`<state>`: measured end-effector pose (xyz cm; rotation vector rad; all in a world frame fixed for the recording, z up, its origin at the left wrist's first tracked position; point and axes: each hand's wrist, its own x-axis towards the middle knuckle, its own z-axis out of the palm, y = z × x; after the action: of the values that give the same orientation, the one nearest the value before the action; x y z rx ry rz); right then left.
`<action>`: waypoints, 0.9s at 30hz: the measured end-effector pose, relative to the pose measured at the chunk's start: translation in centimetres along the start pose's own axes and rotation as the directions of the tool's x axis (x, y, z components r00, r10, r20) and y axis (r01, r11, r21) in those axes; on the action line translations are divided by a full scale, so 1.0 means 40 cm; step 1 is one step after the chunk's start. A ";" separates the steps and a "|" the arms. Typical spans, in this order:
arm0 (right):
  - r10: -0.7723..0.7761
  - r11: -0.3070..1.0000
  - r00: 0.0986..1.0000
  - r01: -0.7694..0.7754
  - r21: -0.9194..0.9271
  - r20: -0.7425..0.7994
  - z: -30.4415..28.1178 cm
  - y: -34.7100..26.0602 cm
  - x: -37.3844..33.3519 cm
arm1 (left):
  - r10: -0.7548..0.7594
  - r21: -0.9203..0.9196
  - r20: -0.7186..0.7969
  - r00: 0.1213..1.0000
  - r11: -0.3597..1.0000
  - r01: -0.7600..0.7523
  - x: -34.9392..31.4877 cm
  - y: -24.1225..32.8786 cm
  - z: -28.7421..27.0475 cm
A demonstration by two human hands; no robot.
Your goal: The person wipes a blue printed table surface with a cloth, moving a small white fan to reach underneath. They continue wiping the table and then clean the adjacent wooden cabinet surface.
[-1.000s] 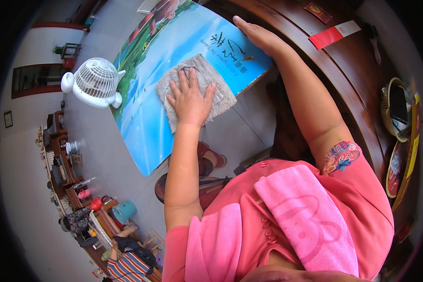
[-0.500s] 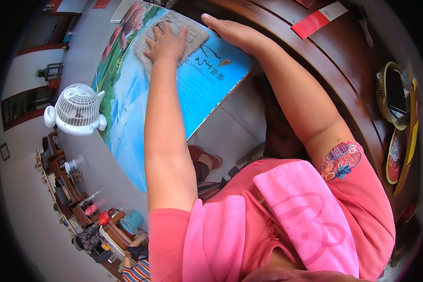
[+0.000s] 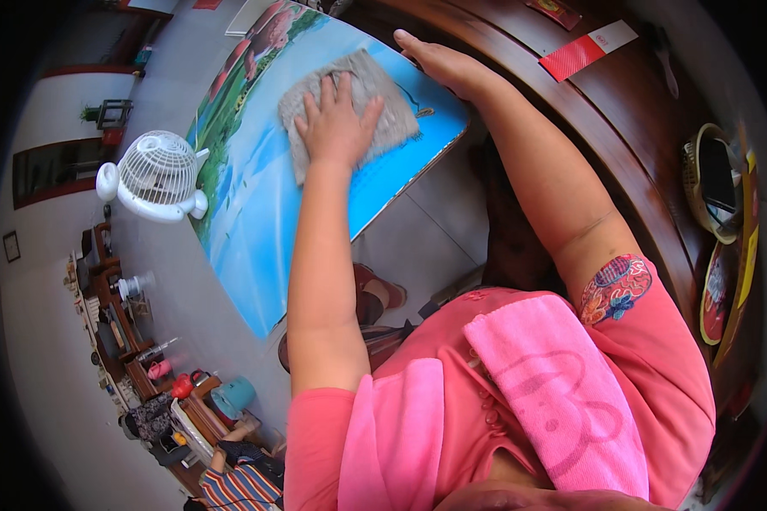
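My left hand (image 3: pixel 337 129) lies flat with fingers spread on a grey-brown cloth (image 3: pixel 385 85), pressing it against a blue picture-covered tabletop (image 3: pixel 260 217). The cloth is spread out near the top's far right end and covers part of the print there. At the tabletop's right edge, my right hand (image 3: pixel 443 66) is stretched out with its fingers straight, next to the edge and holding nothing. Part of that hand's underside is hidden, so I cannot tell how firmly it touches the edge.
A white caged fan (image 3: pixel 158 177) stands beyond the tabletop's left side. On the right runs a dark wooden surface (image 3: pixel 562 119) with a red and white packet (image 3: pixel 588 51) and a woven basket (image 3: pixel 709 183). A person in a striped shirt (image 3: pixel 243 481) is at the lower left.
My left hand and the cloth have shifted right and toward me across the tabletop, covering more of the printed writing. My right hand keeps nearly the same place at the edge.
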<state>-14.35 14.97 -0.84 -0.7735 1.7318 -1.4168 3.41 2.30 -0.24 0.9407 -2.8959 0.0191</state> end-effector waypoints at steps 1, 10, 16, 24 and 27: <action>0.010 1.000 1.000 -0.010 0.005 0.022 -0.002 -0.011 -0.013 | 0.014 0.006 0.013 1.000 1.000 -0.014 -0.044 -0.009 -0.007; -0.006 1.000 0.997 0.007 -0.017 0.072 -0.007 -0.028 -0.051 | -0.156 -0.027 0.073 0.985 0.987 0.159 -0.434 -0.194 -0.078; 0.008 0.998 0.999 -0.006 -0.058 0.034 0.000 -0.023 -0.043 | -0.266 -0.027 0.061 0.962 0.963 0.268 -0.463 -0.260 -0.083; -0.060 0.996 0.997 0.057 -0.066 -0.042 0.017 -0.002 -0.016 | -0.330 0.030 0.056 0.942 0.944 0.329 -0.182 -0.392 -0.028; -0.057 0.998 0.998 0.058 -0.031 0.022 0.010 0.007 -0.004 | -0.375 0.038 0.065 0.925 0.927 0.373 -0.052 -0.436 -0.005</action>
<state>-13.94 14.94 -1.14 -0.8587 1.7322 -1.4173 15.33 -10.59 -0.55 1.5115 -2.7292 -0.0061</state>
